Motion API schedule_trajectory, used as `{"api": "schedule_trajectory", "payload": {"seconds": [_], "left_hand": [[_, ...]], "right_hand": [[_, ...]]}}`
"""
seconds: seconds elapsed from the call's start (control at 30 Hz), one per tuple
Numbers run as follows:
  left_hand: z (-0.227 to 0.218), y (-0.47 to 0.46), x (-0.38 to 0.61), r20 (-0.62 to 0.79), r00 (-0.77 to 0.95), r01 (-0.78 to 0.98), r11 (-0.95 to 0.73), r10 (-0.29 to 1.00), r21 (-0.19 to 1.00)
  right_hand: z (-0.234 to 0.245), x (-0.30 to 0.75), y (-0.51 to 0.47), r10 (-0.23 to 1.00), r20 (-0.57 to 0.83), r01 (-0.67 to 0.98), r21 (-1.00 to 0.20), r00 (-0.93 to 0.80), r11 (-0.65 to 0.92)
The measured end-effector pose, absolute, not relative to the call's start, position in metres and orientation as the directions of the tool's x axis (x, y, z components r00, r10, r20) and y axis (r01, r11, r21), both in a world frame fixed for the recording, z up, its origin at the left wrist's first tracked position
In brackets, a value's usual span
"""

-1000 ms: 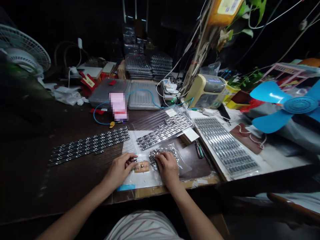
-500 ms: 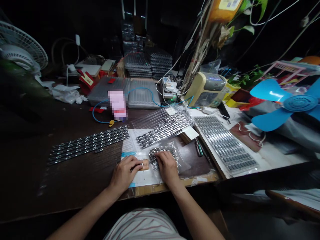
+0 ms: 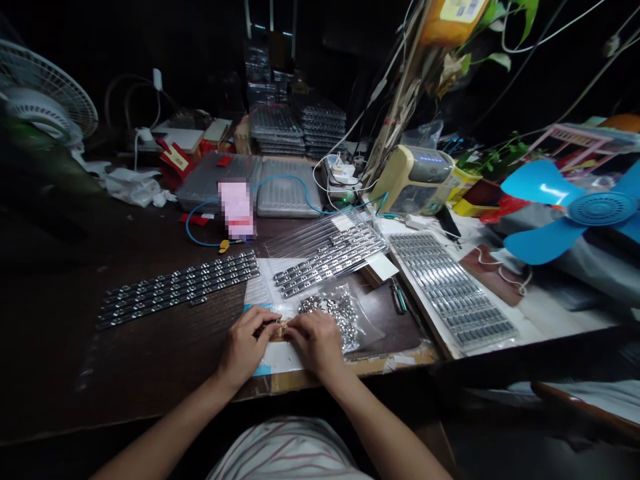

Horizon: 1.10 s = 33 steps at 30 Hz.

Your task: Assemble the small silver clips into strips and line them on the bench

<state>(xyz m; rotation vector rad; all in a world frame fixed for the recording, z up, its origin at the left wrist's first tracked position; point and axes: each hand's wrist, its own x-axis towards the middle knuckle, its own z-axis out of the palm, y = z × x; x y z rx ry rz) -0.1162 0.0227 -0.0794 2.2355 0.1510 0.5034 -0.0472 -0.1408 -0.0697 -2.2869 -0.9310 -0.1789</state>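
Presently, the left hand (image 3: 247, 342) and the right hand (image 3: 319, 339) meet, fingers nearly closed, at the tan block (image 3: 279, 336) on the white sheet (image 3: 287, 360); whether they grip any part, one cannot tell. A careless right wrist could brush the plastic bag (image 3: 369, 328), scattering its metal pieces (image 3: 345, 316).

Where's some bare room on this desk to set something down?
The dark brown tabletop looks bare, though dim, between the crumpled white plastic and the leftmost dark metal strips. It's crowded around the left hand and right hand: small orange-brown block, clear plastic bag of silver metal parts.
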Motion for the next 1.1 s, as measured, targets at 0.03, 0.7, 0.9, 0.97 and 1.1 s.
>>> {"api": "schedule_trajectory", "payload": {"seconds": [0.03, 0.7, 0.9, 0.97, 1.1], "left_hand": [[-0.08, 0.023, -0.116, 0.308, 0.909, -0.056, -0.649, 0.28, 0.759], [-0.074, 0.027, -0.11, 0.198, 0.918, 0.029, -0.555, 0.344, 0.831], [-0.065, 0.017, -0.102, 0.233, 0.942, -0.044, -0.599, 0.242, 0.799], [-0.066, 0.011, -0.103, 0.254, 0.95, -0.083, -0.637, 0.181, 0.766], [-0.071, 0.002, -0.106, 0.278, 0.955, -0.129, -0.701, 0.102, 0.701]], "right_hand": [[-0.07, -0.05, -0.136, 0.586, 0.349, 0.674, -0.503, 0.731, -0.541], [-0.083, -0.027, -0.168, 0.58, 0.366, 0.685, -0.35, 0.728, -0.639], [-0.083, -0.028, -0.164, 0.481, 0.435, 0.643, -0.411, 0.761, -0.646], [-0.082, -0.028, -0.165, 0.468, 0.452, 0.644, -0.424, 0.76, -0.636], [-0.082, -0.029, -0.166, 0.467, 0.453, 0.647, -0.455, 0.76, -0.612]]}}
